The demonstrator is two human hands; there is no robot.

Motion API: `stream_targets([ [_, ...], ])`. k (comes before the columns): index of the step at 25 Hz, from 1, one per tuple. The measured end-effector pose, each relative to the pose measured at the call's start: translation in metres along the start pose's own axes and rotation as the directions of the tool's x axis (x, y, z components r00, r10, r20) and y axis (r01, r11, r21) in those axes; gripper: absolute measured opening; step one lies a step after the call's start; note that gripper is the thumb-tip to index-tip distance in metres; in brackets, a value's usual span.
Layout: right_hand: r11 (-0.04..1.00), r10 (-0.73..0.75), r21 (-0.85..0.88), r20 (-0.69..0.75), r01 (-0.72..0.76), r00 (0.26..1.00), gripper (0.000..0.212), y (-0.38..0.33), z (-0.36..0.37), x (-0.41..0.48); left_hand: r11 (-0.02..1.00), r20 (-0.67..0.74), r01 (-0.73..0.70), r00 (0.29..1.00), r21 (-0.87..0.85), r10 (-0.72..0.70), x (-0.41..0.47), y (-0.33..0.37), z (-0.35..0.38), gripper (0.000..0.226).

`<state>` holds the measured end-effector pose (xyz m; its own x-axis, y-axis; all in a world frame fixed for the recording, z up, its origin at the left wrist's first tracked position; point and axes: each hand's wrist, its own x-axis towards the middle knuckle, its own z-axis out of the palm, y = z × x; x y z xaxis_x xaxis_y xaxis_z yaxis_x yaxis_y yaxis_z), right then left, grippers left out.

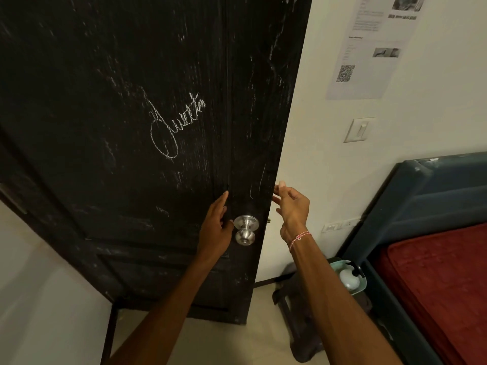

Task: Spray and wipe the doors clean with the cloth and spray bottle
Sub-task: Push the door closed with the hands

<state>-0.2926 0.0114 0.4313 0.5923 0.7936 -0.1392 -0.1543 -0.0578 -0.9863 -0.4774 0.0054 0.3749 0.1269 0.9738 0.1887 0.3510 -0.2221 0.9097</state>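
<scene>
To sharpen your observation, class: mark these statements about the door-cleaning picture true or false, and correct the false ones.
1. The left hand rests flat on the dark door beside the silver knob. True.
2. The right hand holds a cloth. False: it holds nothing, its fingers loose near the door's edge.
3. A white chalk-like scribble marks the door. True.
4. The mattress is green. False: it is red.
5. The bracelet sits on the left wrist. False: it is on the right wrist.
</scene>
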Motion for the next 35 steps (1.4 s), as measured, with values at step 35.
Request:
stream_targets([
  [35,0.986,0.078,-0.168,0.401,-0.011,0.913,0.062,0.002,0.076,0.112,0.935,0.106,0.054,0.990,0.351,-0.097,0.169,-0.002,0.022,0.084],
])
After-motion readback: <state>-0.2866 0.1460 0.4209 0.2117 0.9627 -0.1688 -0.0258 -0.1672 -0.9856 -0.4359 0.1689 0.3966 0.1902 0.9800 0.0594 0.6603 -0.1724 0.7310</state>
